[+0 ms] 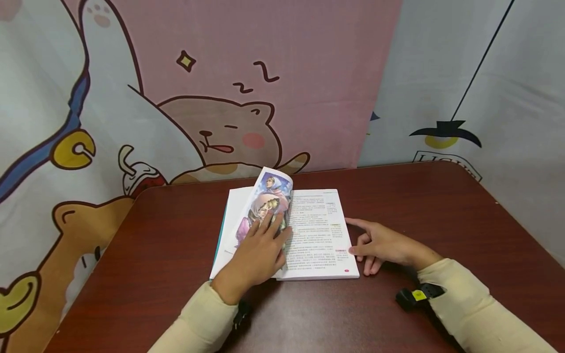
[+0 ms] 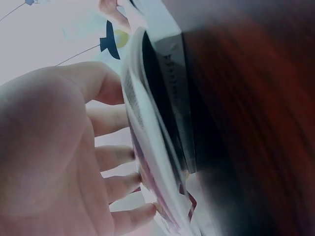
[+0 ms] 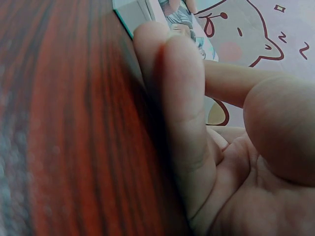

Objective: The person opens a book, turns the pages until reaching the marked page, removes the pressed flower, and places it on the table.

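Observation:
An open book (image 1: pixel 315 235) lies on the table, its right page full of printed text. Near its middle a lifted, curved page (image 1: pixel 269 189) shows a coloured picture of figures in headscarves. My left hand (image 1: pixel 260 250) rests on this picture side with its fingers spread; in the left wrist view, the fingertips (image 2: pixel 129 153) touch the leaning sheet. Beside the book's right edge is my right hand (image 1: pixel 384 243), its index finger extended and thumb at the page edge. The other fingers bend towards the tabletop, partly hidden in the head view.
The dark red-brown wooden table (image 1: pixel 167 264) extends around the book on all sides. Behind it hangs a cloth backdrop (image 1: pixel 326 88) with cartoon animals. A black strap device with a yellow label (image 1: pixel 418 295) sits at the right wrist.

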A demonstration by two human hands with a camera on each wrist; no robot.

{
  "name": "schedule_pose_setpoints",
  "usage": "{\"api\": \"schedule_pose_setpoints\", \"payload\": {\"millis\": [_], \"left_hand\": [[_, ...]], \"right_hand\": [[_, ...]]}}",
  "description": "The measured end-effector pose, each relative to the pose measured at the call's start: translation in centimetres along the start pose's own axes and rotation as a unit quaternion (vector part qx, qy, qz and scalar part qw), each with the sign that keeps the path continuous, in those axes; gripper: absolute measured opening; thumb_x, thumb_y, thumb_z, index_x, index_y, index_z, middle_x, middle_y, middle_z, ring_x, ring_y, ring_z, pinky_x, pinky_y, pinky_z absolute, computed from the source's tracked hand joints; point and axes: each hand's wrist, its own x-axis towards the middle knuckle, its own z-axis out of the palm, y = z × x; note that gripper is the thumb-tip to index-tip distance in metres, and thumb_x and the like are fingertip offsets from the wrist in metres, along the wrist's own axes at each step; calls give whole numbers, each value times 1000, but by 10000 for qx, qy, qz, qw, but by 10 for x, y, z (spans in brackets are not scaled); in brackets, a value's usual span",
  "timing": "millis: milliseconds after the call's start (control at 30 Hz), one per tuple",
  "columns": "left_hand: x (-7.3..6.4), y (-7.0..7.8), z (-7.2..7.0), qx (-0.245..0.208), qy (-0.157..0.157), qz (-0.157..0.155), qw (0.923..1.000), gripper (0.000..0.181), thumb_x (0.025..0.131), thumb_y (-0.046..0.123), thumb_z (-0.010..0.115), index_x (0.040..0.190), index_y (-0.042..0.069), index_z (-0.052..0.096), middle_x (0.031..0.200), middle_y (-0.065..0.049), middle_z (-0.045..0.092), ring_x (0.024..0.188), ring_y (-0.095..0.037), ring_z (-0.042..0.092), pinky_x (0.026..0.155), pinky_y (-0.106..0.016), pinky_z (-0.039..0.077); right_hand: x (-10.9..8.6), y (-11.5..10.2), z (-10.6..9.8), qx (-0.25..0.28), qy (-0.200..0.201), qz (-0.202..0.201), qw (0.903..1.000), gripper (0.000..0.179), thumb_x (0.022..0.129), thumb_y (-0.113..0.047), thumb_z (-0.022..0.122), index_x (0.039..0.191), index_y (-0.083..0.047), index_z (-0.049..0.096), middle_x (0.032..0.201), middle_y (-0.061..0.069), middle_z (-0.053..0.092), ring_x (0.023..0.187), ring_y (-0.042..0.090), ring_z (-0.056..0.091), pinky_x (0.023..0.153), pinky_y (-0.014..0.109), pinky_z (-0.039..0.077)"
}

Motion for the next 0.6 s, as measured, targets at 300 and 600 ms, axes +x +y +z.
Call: {"api": "schedule_pose_setpoints", "payload": {"millis": [300,600], "left_hand": [[0,-2,1,-265,-206,-209,9992,49,97,25,58,144,12,53,158,-22,37,146,-45,34,110,-60,40],[-1,-1,-3,-372,-135,-481,9981,49,95,23,59,142,10,53,153,-27,41,140,-49,41,107,-59,43]], "right_hand": [[0,0,-1,37,-54,-82,9999,93,94,-19,70,160,-10,6,80,15,62,57,27,71,54,44,59],[0,0,-1,98,-33,-88,9999,93,94,-18,70,161,-10,6,78,15,61,56,27,70,52,43,59]]}}
